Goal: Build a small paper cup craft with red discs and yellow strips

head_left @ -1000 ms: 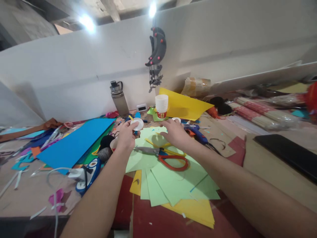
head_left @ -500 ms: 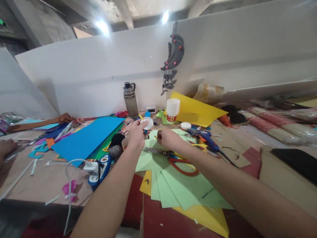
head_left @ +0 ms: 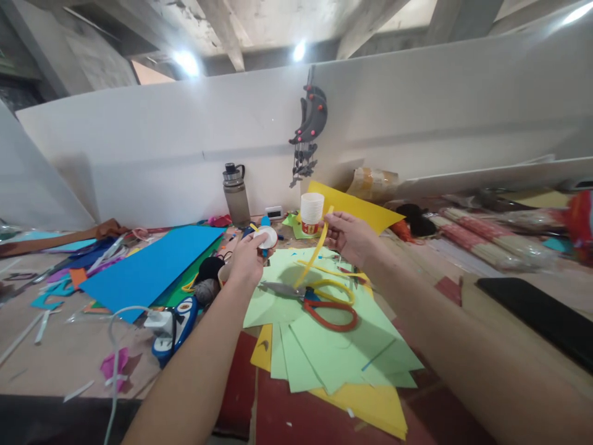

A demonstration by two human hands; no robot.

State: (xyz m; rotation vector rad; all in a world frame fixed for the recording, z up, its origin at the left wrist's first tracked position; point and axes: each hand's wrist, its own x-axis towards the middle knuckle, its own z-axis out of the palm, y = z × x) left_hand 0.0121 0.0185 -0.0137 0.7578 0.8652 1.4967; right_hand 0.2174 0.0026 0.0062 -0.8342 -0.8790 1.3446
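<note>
Left hand [head_left: 249,256] pinches white disc [head_left: 265,239] | right hand [head_left: 353,238] grips yellow strip [head_left: 317,250] | its dangling end might snag scissors [head_left: 309,300], I'd say

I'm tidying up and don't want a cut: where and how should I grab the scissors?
Probably by the orange-red handle loop, coming from the near right: the scissors lie on pale green sheets with their blades pointing left, and the loop is open-centred and nearest you.

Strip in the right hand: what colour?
The strip is yellow, best seen in the head view.
</note>
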